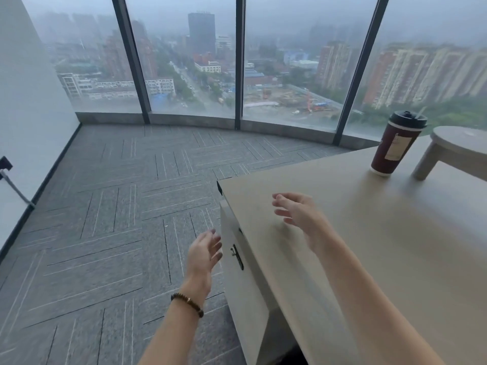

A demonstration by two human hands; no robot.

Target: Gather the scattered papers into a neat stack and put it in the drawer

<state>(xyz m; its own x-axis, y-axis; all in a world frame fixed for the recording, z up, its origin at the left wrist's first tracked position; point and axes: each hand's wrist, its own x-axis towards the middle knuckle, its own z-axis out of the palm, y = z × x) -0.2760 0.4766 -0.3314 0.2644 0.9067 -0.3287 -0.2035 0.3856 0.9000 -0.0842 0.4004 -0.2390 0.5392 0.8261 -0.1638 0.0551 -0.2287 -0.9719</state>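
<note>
No papers show in the head view. A beige desk [369, 233] fills the right side, and under its left edge stands a white drawer unit [245, 293] with a dark handle [237, 256]; the drawer front looks closed. My left hand [204, 252], with a bead bracelet on the wrist, hovers just left of the handle with fingers loosely spread and nothing in it. Above the desk's left part hangs my right hand [295, 210], fingers relaxed and pointing left, empty.
A dark red cup [395, 146] with a black lid stands at the back of the desk beside a small round wooden stool [458, 143]. Grey carpet [118, 206] spreads to the left, bounded by tall windows [184, 61] and a white wall [26, 101].
</note>
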